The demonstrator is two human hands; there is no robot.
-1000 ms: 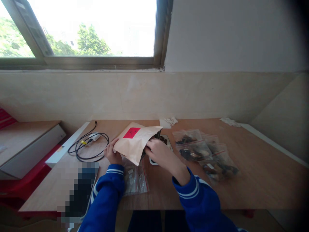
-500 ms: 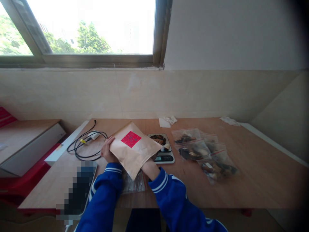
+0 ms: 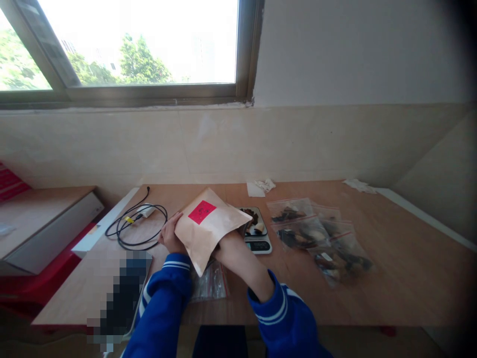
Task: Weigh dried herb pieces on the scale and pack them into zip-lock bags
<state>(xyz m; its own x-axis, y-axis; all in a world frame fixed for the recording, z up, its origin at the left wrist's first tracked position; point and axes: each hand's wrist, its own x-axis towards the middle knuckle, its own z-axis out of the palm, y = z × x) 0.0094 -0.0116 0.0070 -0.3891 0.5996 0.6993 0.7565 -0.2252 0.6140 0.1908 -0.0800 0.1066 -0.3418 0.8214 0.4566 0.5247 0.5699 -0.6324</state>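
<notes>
Head view, item one: a brown paper pouch (image 3: 206,226) with a red label, held above the wooden table (image 3: 391,278); I read its long axis as running from the near corner up to the far right, mouth toward the scale (image 3: 255,233). Against half a second ago the pouch sits more tilted and the right forearm shows bare. My left hand (image 3: 170,234) pinches the pouch's left edge; my right hand (image 3: 228,244) is apparently inside the mouth, its grip hidden.

Wooden table (image 3: 391,278): scale (image 3: 257,243), zip bags (image 3: 320,238), cable (image 3: 136,226)
</notes>
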